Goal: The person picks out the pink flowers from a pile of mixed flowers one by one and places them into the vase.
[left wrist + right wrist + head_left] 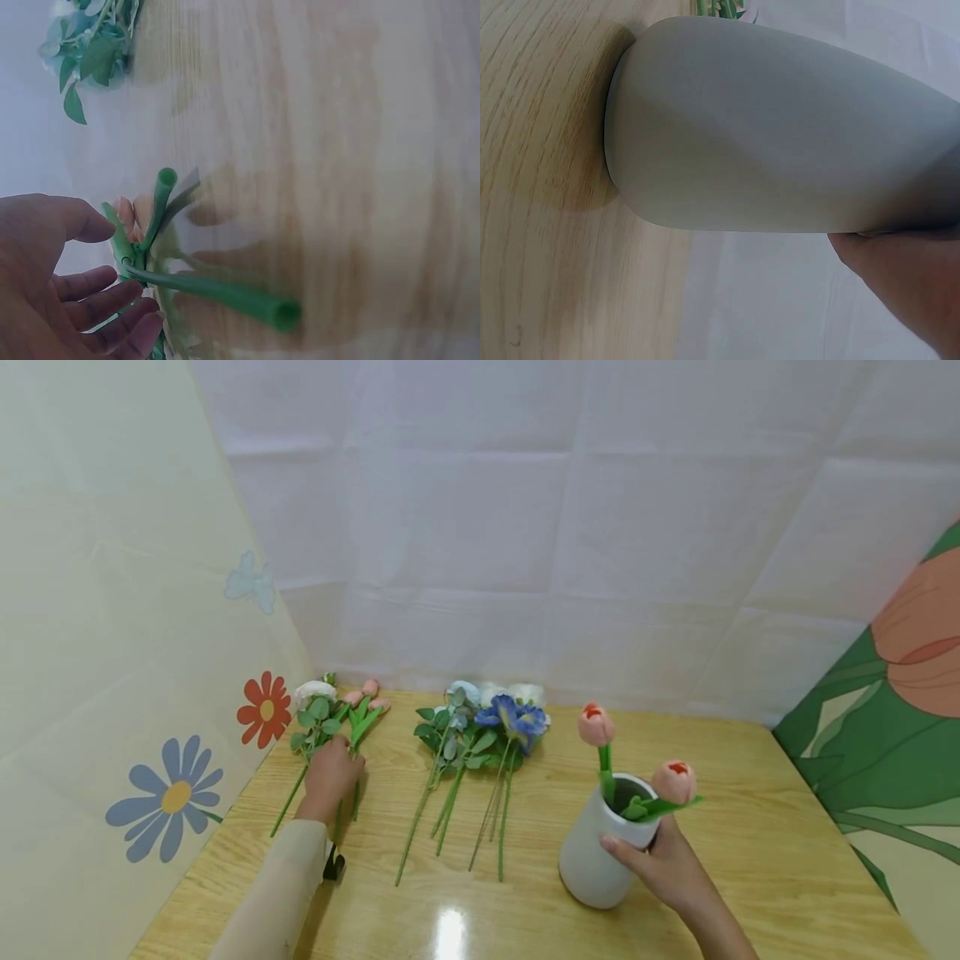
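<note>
Left hand (328, 777): located at 8 o'clock from the head view's centre; beige sleeve (273, 877) enters from 7 o'clock of the hand. Thumb and fingers are parted, fingers slightly bent, beside the green stems (217, 294) of the pink tulips (363, 722), whose blooms lie at 1 o'clock of the hand. A white rose (315, 694) lies at 12 o'clock of it. Right hand (663, 864): grips the upper wall of the white vase (600, 852), thumb on the near side, remaining fingers hidden; bare forearm (712, 922) enters from 5 o'clock of the hand. The vase is at 5 o'clock from centre and carries two tulips (596, 727), blooms at 11 and 2 o'clock of its mouth.

Surface: glossy wood-grain tabletop (750, 793), with blue and white flowers (517, 720) laid at 6 o'clock from centre. Room, left to right: pale left panel (97, 635) with printed daisies (176, 797); creased white backdrop (487, 527); right panel (881, 760) with a printed coral tulip (926, 647).
</note>
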{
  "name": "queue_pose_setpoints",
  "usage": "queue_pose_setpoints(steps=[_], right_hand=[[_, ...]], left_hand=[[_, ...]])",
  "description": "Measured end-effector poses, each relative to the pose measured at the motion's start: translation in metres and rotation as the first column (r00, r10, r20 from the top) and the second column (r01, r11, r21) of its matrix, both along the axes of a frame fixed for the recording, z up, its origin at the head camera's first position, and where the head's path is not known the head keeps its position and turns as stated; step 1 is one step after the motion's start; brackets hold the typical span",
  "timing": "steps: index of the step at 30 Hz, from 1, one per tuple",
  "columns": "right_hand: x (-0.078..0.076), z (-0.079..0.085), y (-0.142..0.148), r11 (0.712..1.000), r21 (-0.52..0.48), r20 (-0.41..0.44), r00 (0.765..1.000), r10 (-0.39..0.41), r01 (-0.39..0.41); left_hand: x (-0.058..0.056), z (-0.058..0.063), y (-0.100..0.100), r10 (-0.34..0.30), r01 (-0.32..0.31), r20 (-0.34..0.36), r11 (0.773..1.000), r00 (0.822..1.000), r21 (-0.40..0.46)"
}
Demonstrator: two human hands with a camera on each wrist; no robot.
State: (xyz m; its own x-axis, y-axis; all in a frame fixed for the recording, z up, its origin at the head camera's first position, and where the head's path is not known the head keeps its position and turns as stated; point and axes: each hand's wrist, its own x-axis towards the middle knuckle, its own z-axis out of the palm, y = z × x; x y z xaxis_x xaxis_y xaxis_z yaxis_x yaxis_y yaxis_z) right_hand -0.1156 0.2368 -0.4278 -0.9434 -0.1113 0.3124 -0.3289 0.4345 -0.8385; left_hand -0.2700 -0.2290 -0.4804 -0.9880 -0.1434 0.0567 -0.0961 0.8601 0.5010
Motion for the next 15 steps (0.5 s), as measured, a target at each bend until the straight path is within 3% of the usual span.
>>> queue_pose_setpoints(steps=[8,15], right_hand=[[-0.0001,0.0004,0.0,1.0,0.01,0.022,1.0,-0.009,0.009],[0.0009,0.0015,-0.0001,1.0,0.014,0.025,1.0,-0.016,0.016]], left_hand=[[-0.0036,0.0012,-0.0023,0.009,-0.01,0.065,1.0,0.998,0.023],[-0.0071,-0.0016,-0.0016,0.003,-0.002,0.034,1.0,0.999,-0.031]])
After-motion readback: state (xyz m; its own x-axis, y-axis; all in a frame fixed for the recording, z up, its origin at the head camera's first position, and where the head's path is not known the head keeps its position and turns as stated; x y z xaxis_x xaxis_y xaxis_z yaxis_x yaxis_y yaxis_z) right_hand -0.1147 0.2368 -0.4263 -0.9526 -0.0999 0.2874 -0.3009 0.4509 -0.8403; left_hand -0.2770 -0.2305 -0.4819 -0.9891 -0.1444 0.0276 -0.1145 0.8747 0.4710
